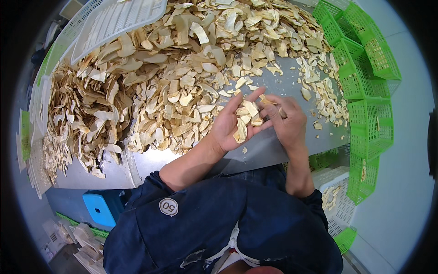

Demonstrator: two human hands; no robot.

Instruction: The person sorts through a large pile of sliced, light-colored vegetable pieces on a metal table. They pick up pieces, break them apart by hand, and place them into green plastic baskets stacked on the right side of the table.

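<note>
My left hand [226, 132] is turned palm up above the metal table [265, 145], with several dried mushroom slices [248, 108] lying in the palm and on the fingers. Close against its fingertips, my right hand [288, 118] pinches a small brownish slice [267, 100] between thumb and fingers. Left of my hands spreads a wide heap of pale dried slices [184, 102]. It rises towards the far side, where the pieces are larger. A looser scatter of small slices [323, 89] lies to the right.
Green perforated plastic baskets [366, 126] line the table's right end. A white plastic tray [119, 24] rests at the heap's far left. Below the right edge stands a white basket [345, 202] holding slices. A blue plastic stool [99, 207] is under the table at left.
</note>
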